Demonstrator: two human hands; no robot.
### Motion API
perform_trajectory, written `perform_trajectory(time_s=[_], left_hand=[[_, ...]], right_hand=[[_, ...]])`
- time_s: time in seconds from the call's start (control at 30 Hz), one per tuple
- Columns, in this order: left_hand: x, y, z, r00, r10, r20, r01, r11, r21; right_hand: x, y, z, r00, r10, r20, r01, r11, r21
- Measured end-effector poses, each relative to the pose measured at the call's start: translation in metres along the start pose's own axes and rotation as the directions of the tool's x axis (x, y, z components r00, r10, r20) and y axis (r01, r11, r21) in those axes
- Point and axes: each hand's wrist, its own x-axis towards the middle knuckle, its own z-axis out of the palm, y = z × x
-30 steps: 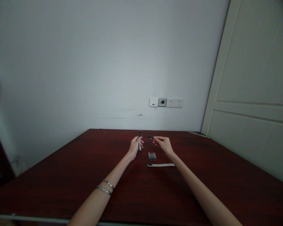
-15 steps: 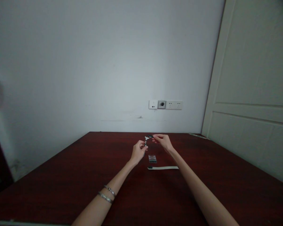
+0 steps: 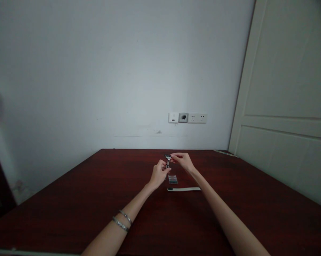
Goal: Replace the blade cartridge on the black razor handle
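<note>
Upright in my left hand [image 3: 159, 175] is a slim silver-and-black razor [image 3: 168, 161], pinched by its handle between thumb and fingers. At its top lies a dark blade head [image 3: 167, 155], which meets the handle in a T shape; whether it is locked on, I cannot tell. My right hand [image 3: 184, 161] pinches the right end of this head with its fingertips. Just below the hands, a small clear plastic case [image 3: 172, 179] rests on the table. Nearer to me lies a long pale strip [image 3: 185, 189] with a dark left end, its right end hidden behind my right forearm.
A dark red wooden table [image 3: 96, 199] spreads out under both arms. Behind it stands a pale wall [image 3: 139, 89] with a row of sockets [image 3: 197, 118]. A cream panelled door [image 3: 285, 89] rises along the right, and a thin flat strip [image 3: 225, 153] lies at the table's far right edge.
My left hand has shifted slightly right with the razor handle. The blade head, before at the handle's right side, now sits across its top. My right hand still pinches it.
</note>
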Motion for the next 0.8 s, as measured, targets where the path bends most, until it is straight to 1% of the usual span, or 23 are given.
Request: perform_trajectory(time_s=[0.23,0.53,0.67,0.8], left_hand=[[-0.0002,-0.0017,-0.0009,1.0,0.008,0.012,-0.008,1.0,0.01],[-0.0001,-0.0026,-0.0001,0.999,-0.014,0.03,0.016,0.998,-0.06],[0.0005,-0.0009,0.0003,1.0,-0.015,0.019,0.016,0.998,-0.064],[0.0012,-0.0018,0.0009,0.999,-0.035,0.023,0.037,0.994,-0.103]], right_hand=[[-0.0026,-0.004,-0.0016,1.0,0.0,0.016,0.0,1.0,-0.017],[-0.0019,-0.0033,-0.0015,1.0,0.004,0.029,-0.004,1.0,-0.023],[-0.0009,-0.0036,0.0004,0.999,0.003,0.046,-0.002,1.0,-0.02],[-0.0002,-0.0045,0.002,0.999,0.003,0.049,-0.002,1.0,-0.009]])
